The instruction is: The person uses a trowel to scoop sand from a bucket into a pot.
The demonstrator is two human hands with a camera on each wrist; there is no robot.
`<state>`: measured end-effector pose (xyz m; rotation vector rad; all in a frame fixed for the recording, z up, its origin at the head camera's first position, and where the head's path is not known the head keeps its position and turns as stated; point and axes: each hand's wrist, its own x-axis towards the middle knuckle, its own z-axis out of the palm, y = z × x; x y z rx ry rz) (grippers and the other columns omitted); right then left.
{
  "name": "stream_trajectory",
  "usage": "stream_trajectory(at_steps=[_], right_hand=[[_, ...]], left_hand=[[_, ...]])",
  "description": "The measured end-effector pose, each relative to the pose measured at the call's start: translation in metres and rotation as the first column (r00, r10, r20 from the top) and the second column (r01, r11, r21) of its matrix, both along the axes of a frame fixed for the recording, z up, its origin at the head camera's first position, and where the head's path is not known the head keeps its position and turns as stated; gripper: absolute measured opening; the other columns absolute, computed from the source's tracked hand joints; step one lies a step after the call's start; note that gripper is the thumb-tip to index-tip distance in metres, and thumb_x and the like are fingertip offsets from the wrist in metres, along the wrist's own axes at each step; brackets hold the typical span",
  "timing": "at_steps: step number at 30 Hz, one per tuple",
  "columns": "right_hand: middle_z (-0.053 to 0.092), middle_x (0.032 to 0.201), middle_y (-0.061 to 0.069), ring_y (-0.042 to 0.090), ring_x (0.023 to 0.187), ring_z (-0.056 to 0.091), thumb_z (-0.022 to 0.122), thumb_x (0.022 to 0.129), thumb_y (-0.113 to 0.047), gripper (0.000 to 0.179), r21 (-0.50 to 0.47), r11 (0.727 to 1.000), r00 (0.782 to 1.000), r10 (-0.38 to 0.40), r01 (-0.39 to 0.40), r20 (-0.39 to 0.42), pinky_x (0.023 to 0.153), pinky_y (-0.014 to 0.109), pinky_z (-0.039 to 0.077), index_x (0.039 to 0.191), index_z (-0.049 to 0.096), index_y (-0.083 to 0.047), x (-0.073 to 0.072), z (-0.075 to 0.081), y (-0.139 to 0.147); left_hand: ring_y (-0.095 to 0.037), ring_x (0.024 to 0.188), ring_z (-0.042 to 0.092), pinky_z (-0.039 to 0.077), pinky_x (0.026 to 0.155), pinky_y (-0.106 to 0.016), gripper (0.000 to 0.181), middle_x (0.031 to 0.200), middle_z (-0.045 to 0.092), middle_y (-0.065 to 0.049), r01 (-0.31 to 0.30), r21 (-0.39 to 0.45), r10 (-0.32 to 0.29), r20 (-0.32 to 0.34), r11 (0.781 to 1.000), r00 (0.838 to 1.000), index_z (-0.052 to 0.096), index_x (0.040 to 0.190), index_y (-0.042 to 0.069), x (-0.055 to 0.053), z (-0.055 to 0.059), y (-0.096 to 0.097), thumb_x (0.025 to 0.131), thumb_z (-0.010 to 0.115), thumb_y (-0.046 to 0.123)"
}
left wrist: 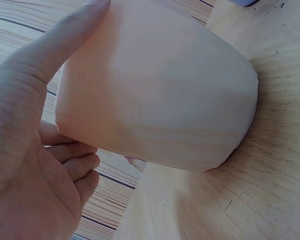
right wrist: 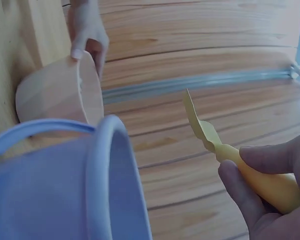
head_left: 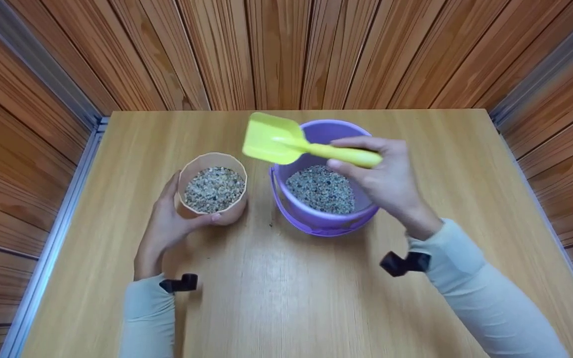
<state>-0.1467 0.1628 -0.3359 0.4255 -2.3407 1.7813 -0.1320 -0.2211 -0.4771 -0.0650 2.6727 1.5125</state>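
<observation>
My right hand (head_left: 383, 166) grips the handle of a yellow toy shovel (head_left: 274, 139), held above the purple bucket (head_left: 324, 223). The shovel's blade points left and carries no visible gravel. Inside the bucket lies grey gravel (head_left: 321, 189). To its left, a faceted peach-coloured pot (head_left: 232, 214) stands on the table, filled partway with lighter gravel (head_left: 215, 190). My left hand (head_left: 169, 219) holds the pot from its left side, thumb at the near rim and fingers around the far side. In the left wrist view the pot's wall (left wrist: 160, 85) hides part of those fingers.
Both containers stand on a wooden table (head_left: 266, 298). The bucket's purple handle (head_left: 286, 211) hangs down on its near left side. Wood-plank walls (head_left: 281, 54) enclose the back and sides, with metal rails (head_left: 62, 209) along the side edges.
</observation>
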Motion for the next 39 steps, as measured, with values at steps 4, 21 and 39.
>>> stream_trajectory(at_steps=[4, 21, 39], right_hand=[[0.076, 0.096, 0.01, 0.023, 0.08, 0.071, 0.088, 0.079, -0.006, 0.032, -0.011, 0.999, 0.999, -0.049, 0.05, 0.013, 0.069, 0.028, 0.061, 0.109, 0.079, -0.005, 0.008, 0.004, 0.021], [0.072, 0.1, 0.028, 0.033, 0.083, 0.075, 0.077, 0.078, 0.019, 0.038, -0.529, 0.821, 0.976, -0.194, 0.216, 0.098, 0.081, 0.04, 0.059, 0.113, 0.063, 0.025, 0.034, -0.02, 0.121], [0.063, 0.112, 0.013, 0.02, 0.091, 0.071, 0.088, 0.074, 0.002, 0.045, -0.382, 0.635, 0.734, -0.5, 0.672, 0.46, 0.079, 0.024, 0.059, 0.116, 0.072, 0.005, 0.013, -0.114, 0.179]], left_hand=[[-0.033, 0.155, 0.008, 0.014, 0.121, -0.062, 0.135, 0.169, 0.012, -0.006, 0.0, 0.011, 0.0, 0.015, 1.0, 1.0, 0.011, 0.165, 0.02, 0.001, 0.001, 0.0, 0.063, 0.091, 0.06], [-0.033, 0.155, 0.007, 0.014, 0.12, -0.063, 0.136, 0.17, 0.009, -0.005, -0.002, 0.006, 0.002, 0.042, 1.0, 0.999, 0.008, 0.165, 0.024, 0.002, 0.003, 0.001, 0.063, 0.089, 0.064], [-0.031, 0.155, 0.008, 0.013, 0.122, -0.059, 0.136, 0.169, 0.013, -0.006, 0.001, 0.012, -0.001, 0.014, 1.0, 1.0, 0.011, 0.165, 0.018, 0.001, 0.002, 0.001, 0.063, 0.09, 0.061]])
